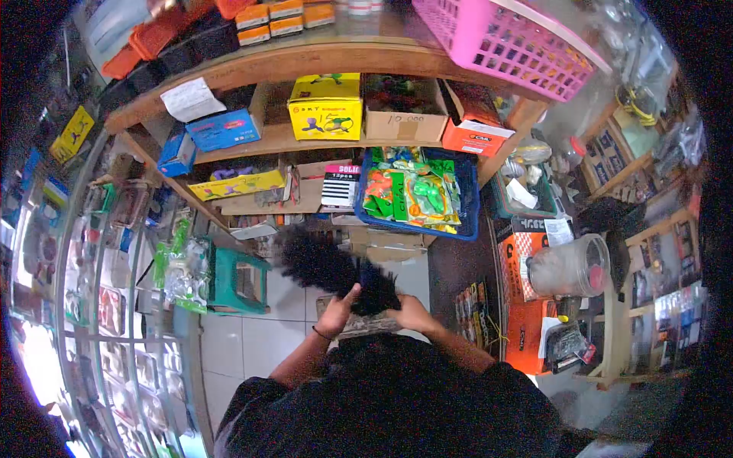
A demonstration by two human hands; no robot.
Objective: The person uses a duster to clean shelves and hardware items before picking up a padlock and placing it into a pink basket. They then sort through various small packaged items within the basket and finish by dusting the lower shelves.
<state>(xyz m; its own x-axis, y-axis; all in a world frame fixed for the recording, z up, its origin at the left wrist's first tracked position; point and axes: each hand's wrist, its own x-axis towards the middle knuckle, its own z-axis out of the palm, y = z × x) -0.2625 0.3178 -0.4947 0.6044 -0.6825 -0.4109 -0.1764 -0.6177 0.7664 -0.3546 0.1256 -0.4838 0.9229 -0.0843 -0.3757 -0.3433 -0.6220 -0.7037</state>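
A cramped shop aisle with a pale tiled floor (252, 336) runs between a glass display case on the left and wooden shelves ahead. Nearest, the left hand (337, 309) and right hand (410, 311) both clasp a black feather duster (336, 271), low and central. Beyond sit a green stool (238, 284), a blue crate (467, 200) and, farthest, a pink basket (508, 42).
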